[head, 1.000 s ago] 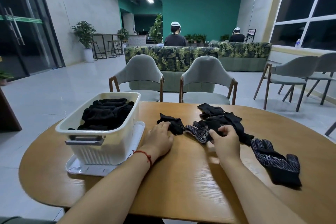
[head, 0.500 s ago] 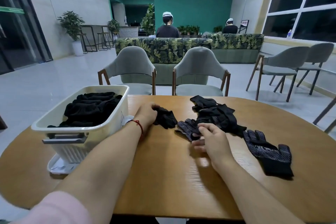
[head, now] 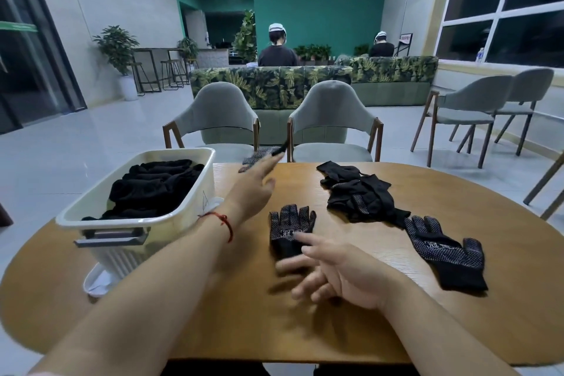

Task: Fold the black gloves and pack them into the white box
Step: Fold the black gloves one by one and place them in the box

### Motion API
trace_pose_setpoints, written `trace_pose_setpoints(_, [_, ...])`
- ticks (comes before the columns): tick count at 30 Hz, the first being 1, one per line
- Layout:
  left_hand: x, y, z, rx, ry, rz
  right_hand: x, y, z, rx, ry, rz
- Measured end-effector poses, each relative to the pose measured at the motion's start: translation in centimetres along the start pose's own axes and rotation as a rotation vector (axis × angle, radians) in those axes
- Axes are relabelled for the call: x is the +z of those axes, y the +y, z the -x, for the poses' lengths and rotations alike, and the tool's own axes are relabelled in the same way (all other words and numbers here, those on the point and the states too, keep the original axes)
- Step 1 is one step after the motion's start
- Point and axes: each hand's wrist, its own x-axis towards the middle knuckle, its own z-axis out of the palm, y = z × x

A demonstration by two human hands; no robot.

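The white box [head: 183,204] stands at the table's left, holding folded black gloves [head: 152,186]. My left hand [head: 254,189] reaches forward beside the box, fingers straight and thumb apart; its blurred fingertips touch a dotted black glove [head: 259,157] at the far table edge. A second dotted glove [head: 291,226] lies flat, palm up, in the middle. My right hand [head: 338,272] hovers just behind its cuff, fingers loose and spread, the index tip at the cuff. A heap of black gloves [head: 357,192] lies at the back right, and a single glove [head: 448,253] lies flat to the right.
The box stands on its white lid [head: 97,282] on the oval wooden table [head: 244,320]. Two grey chairs [head: 332,119] stand at the far edge, more chairs on the right. Two people sit behind a leaf-patterned sofa [head: 274,85] in the background.
My left hand has moved forward and opened, and the bunched glove it gripped now hangs spread at its fingertips. My right hand let go, drew back, and a glove now lies flat before it.
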Motion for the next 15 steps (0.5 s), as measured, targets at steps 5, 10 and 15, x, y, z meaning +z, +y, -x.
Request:
trace_pose_setpoints(5, [2.8, -0.4, 6.0, 0.065, -0.271, -0.136, -0.7, 0.0, -0.5, -0.027, 0.241, 0.103])
trace_pose_setpoints(10, [4.3, -1.4, 8.3, 0.115, -0.322, -0.290, -2.0, 1.4, -2.5, -0.314, 0.648, 0.391])
trace_pose_setpoints(15, [4.5, -1.4, 8.8, 0.183, -0.369, -0.310, -2.5, 2.7, -3.1, -0.420, 0.756, 1.043])
